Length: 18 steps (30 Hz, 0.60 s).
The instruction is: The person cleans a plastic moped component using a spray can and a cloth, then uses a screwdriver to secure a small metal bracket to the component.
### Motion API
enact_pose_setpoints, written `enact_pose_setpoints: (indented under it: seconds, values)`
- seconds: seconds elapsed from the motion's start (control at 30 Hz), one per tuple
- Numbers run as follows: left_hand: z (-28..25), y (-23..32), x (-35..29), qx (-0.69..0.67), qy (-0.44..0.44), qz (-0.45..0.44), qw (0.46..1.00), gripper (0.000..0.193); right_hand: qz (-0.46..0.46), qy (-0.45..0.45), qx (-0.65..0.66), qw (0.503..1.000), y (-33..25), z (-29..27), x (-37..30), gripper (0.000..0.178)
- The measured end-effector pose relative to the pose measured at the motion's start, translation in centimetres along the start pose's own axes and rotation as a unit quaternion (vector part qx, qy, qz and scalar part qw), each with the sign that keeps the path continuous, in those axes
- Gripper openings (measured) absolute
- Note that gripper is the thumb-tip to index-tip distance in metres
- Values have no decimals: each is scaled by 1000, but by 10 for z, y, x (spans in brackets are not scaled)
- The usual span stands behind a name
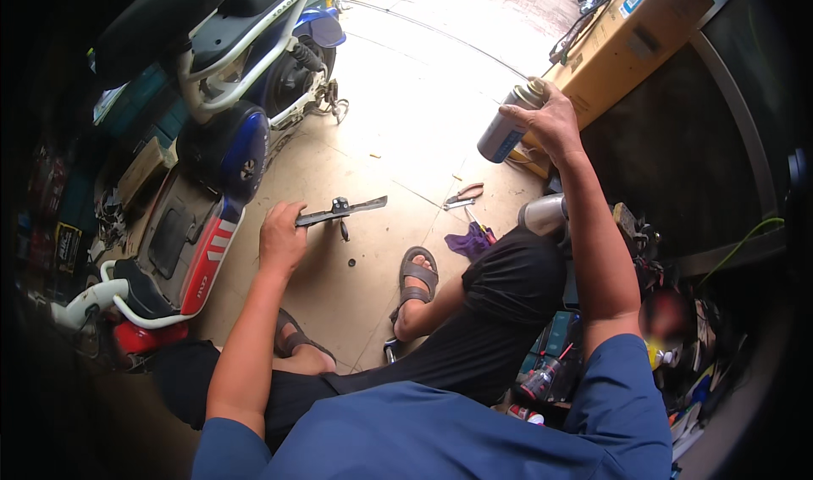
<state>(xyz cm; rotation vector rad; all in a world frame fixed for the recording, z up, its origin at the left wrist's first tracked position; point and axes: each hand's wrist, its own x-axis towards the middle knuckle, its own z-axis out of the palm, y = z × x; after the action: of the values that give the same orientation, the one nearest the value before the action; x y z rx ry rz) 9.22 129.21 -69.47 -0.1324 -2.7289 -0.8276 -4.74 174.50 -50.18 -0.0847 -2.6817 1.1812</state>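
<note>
My left hand [284,236] grips one end of a long, dark, flat metal piece [366,206], holding it above the floor to the right of a scooter. A small black fitting [340,205] sits partway along that piece, and a short part hangs below it. Out to the right, my right hand [557,124] is wrapped around a grey spray can [501,137]. The can is tilted, its top toward my fingers and its base pointing down and left. Whether a finger presses the nozzle cannot be made out.
The scooter [241,154], blue, white and red, stands along the left. Pliers [464,194] and a purple cloth [467,243] lie on the floor [398,175] before my right knee. A cardboard box [635,48] is at the far right; cluttered tools and bottles [542,378] sit beside me.
</note>
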Motion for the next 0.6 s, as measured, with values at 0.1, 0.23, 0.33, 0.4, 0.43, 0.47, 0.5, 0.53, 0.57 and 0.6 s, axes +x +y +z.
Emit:
enact_pose_setpoints:
  seconds: [0.1, 0.23, 0.33, 0.4, 0.43, 0.47, 0.5, 0.53, 0.57, 0.6]
  values:
    - [0, 16, 13, -4, -19, -16, 1000, 30, 89, 98, -152, 979, 120, 3, 15, 87]
    - [-5, 20, 14, 2, -36, -45, 998, 31, 240, 131, -190, 943, 259, 56, 2, 96]
    - [-10, 24, 19, -11, -51, -77, 996, 33, 303, 131, -182, 926, 328, 93, 1, 92]
    - [-14, 28, 18, -20, -58, -103, 993, 35, 307, 122, -207, 921, 368, 111, -6, 90]
    - [-11, 26, 20, -9, -62, -93, 994, 36, 301, 119, -225, 919, 390, 116, -7, 89]
    - [-7, 21, 20, 8, -63, -88, 994, 38, 302, 106, -243, 916, 403, 122, -10, 92]
    - [-4, 17, 20, 24, -65, -82, 994, 39, 302, 94, -262, 912, 410, 128, -13, 95]
    - [-5, 18, 21, 32, -51, -74, 995, 35, 301, 87, -258, 914, 408, 132, -15, 96]
    - [-5, 19, 22, 39, -36, -63, 997, 32, 302, 83, -255, 915, 399, 134, -18, 96]
    - [-6, 17, 20, 35, -44, -67, 996, 29, 298, 89, -283, 907, 385, 137, -21, 96]
